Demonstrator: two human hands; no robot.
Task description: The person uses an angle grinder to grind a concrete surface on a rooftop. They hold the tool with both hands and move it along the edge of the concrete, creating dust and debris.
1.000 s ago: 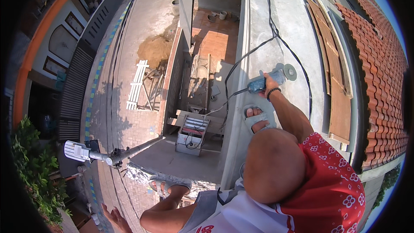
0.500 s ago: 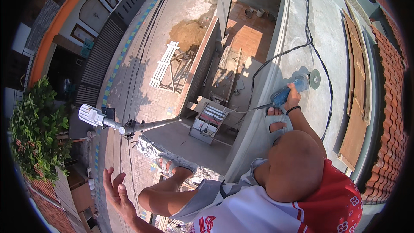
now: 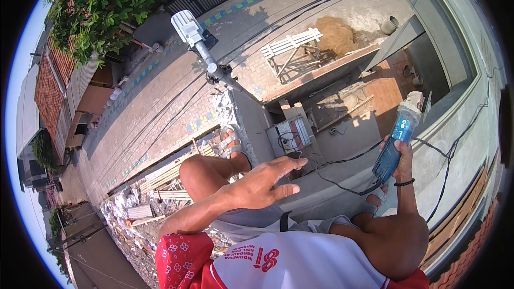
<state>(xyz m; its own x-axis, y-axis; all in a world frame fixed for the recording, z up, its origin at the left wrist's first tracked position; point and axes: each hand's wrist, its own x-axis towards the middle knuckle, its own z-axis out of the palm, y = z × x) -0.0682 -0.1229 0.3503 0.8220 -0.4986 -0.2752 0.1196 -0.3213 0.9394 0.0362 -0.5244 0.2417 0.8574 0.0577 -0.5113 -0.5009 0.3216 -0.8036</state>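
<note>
A blue angle grinder [image 3: 395, 147] is in my right hand [image 3: 403, 161], its fingers wrapped round the body. The grinder's head points up and away, and its thin disc [image 3: 426, 107] shows nearly edge-on. From the grinder's rear end a black power cord [image 3: 342, 187] loops to the left. My left hand [image 3: 262, 184] is in front of my body, fingers stretched out, with nothing in it. My left sandalled foot [image 3: 230, 140] rests by a broken wall edge; my right foot is mostly hidden behind the grinder and arm.
I am high above a paved street [image 3: 176, 112]. A lamp pole [image 3: 214, 69] with overhead wires rises at the left. Below lie a tiled floor [image 3: 383, 93], a sand pile [image 3: 333, 35] and a white slatted stand [image 3: 292, 43]. A black cable [image 3: 452, 152] crosses the concrete ledge at right.
The view has swung left. My right hand has lifted the grinder off the concrete ledge and tilted it up. My left hand has come in from the side to before my body.
</note>
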